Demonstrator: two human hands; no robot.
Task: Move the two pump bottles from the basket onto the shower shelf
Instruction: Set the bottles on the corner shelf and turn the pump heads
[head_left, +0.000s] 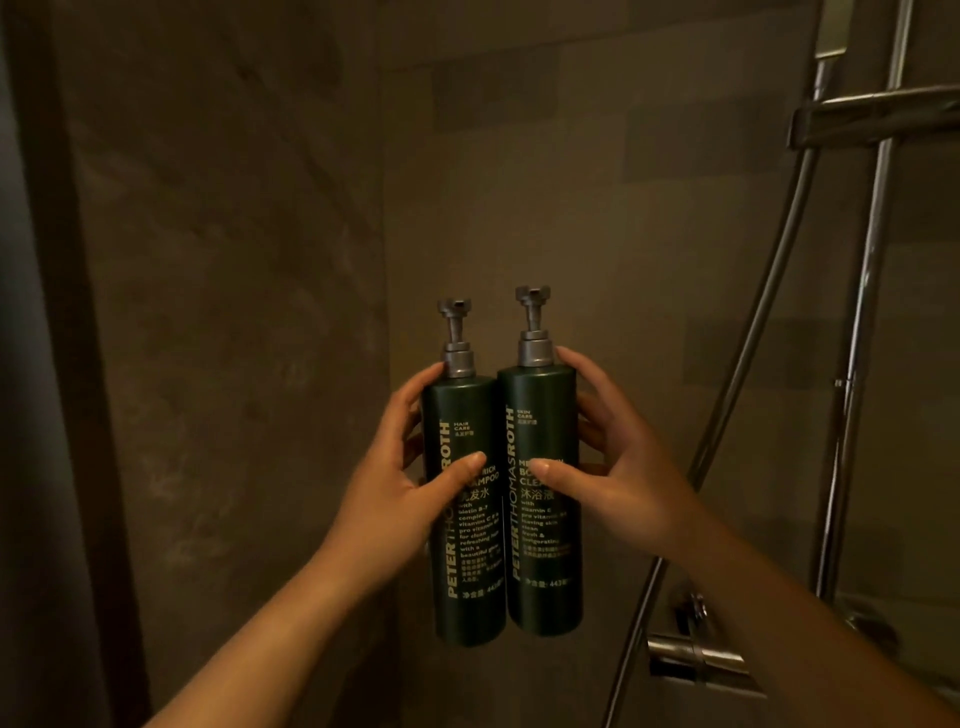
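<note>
Two tall dark green pump bottles with grey pump tops stand upright side by side against the shower's corner wall. My left hand (402, 478) wraps around the shampoo bottle (467, 545) on the left, thumb across its label. My right hand (618, 467) grips the body cleanser bottle (545, 561) on the right in the same way. The bottles touch each other. No shelf or holder shows behind them; my hands and the bottles hide that spot. The basket is not in view.
Brown stone tile walls meet in a corner just behind the bottles. At the right are a chrome shower rail (862, 312), a flexible hose (753, 364) and the mixer valve (696, 660). A dark frame edge (78, 364) runs down the left side.
</note>
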